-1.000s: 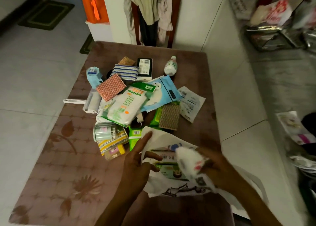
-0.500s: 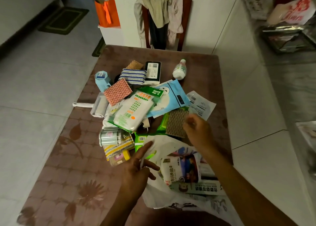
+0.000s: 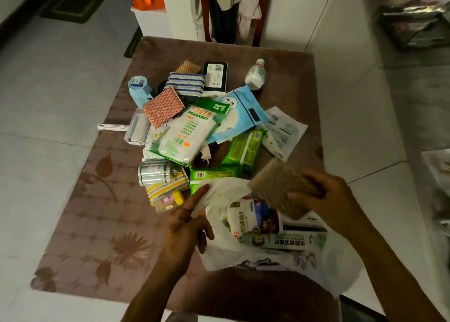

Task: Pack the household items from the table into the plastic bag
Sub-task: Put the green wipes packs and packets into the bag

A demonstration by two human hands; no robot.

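A white plastic bag (image 3: pixel 226 251) lies open at the near edge of the table, with a printed pack (image 3: pixel 253 218) and a flat box (image 3: pixel 292 242) inside. My left hand (image 3: pixel 187 222) pinches the bag's left rim and holds it up. My right hand (image 3: pixel 326 197) grips a brown scouring pad (image 3: pixel 277 187) just above the bag's mouth. Behind the bag lies a pile of household items: green wipe packs (image 3: pixel 244 148), a white glove pack (image 3: pixel 187 134), a blue pouch (image 3: pixel 239 112), a pink pad (image 3: pixel 163 106), a white bottle (image 3: pixel 255 74).
The brown floral table (image 3: pixel 102 224) has bare cloth at left and front. A lint roller (image 3: pixel 136 128) lies at the pile's left edge. A chair with clothes (image 3: pixel 229 7) stands behind the table. Clutter lies on the floor at the right (image 3: pixel 414 27).
My right hand reached out to the pile, took the brown scouring pad and brought it back over the bag's mouth. My left hand kept holding the bag's rim.
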